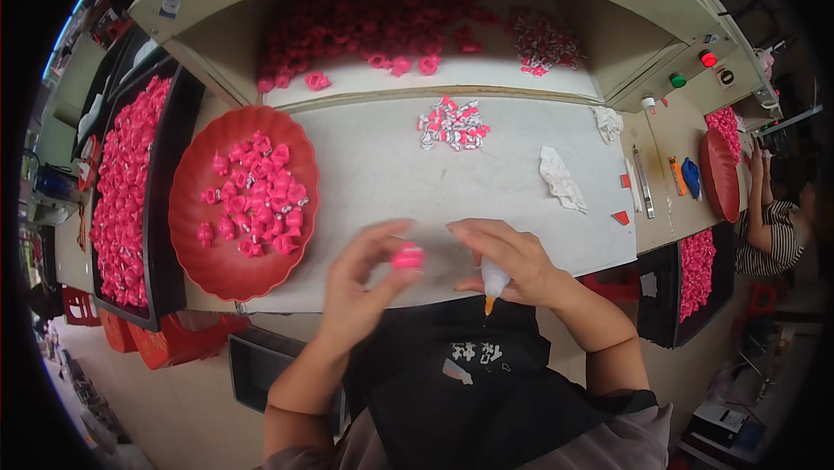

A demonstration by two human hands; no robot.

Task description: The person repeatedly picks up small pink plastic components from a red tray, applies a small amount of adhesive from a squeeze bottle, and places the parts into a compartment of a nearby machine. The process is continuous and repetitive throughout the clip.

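Note:
Between the thumb and fingers of my left hand is a small pink plastic piece, blurred by motion. My right hand is closed round a white squeeze bottle whose orange-yellow nozzle points down toward my dark apron. The two hands are apart, above the near edge of the white-covered table. Left of them stands a red scalloped bowl with several pink pieces heaped in it. Farther back on the sheet lies a pile of small pink-and-white parts.
A shelf at the back holds many pink pieces. Crumpled tissue, tweezers and an orange tube lie at the right. Black crates of pink pieces stand at both sides. Another person sits far right.

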